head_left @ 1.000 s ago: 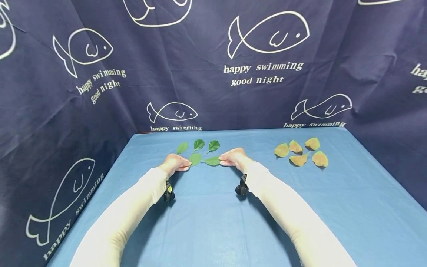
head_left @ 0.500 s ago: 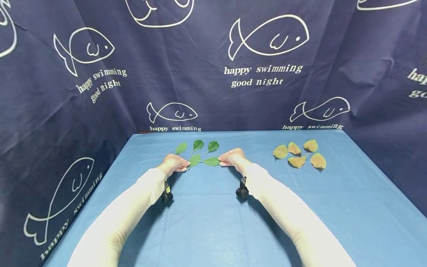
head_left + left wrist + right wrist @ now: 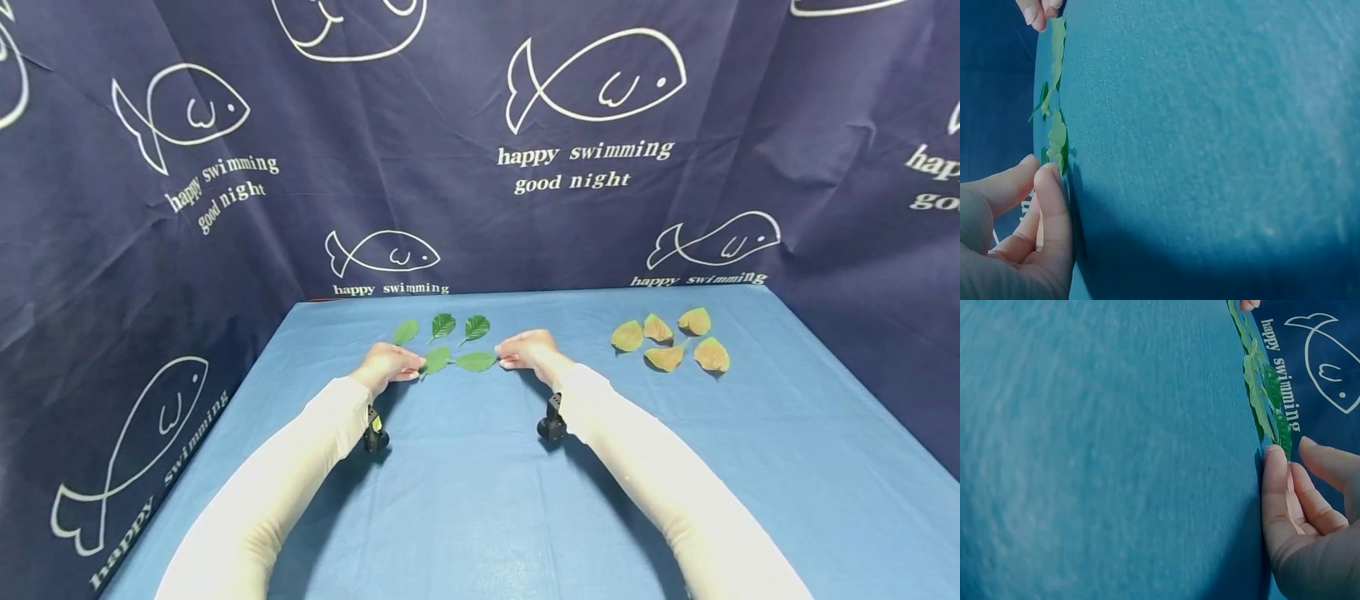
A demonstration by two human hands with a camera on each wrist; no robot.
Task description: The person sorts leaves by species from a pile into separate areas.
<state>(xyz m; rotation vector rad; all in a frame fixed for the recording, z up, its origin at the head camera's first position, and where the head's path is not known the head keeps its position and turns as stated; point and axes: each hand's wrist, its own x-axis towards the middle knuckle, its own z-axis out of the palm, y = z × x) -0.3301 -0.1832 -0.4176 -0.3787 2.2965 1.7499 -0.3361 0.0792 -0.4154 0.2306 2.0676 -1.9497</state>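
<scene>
My left hand [image 3: 387, 363] is at the left end of a light green leaf [image 3: 437, 359] on the blue cloth. Its thumb and index fingertip are close together beside the leaf [image 3: 1057, 140] in the left wrist view; contact is unclear. At the right tip of a second light green leaf [image 3: 476, 362] is my right hand [image 3: 529, 350]. The right wrist view shows its thumb [image 3: 1319, 453] clearly apart from the index finger, nothing pinched between them. Behind lie a light green leaf [image 3: 407, 332] and two dark green leaves [image 3: 443, 326], [image 3: 476, 327].
Several yellow-brown leaves [image 3: 665, 358] lie in a group at the right of the blue cloth-covered table [image 3: 480, 500]. A dark blue curtain [image 3: 420, 150] with white fish drawings stands behind the table and along its sides.
The left leaf has turned slightly, its stem now showing on the cloth beside my left fingers. My right fingers have let go of the other leaf's tip and drawn slightly right.
</scene>
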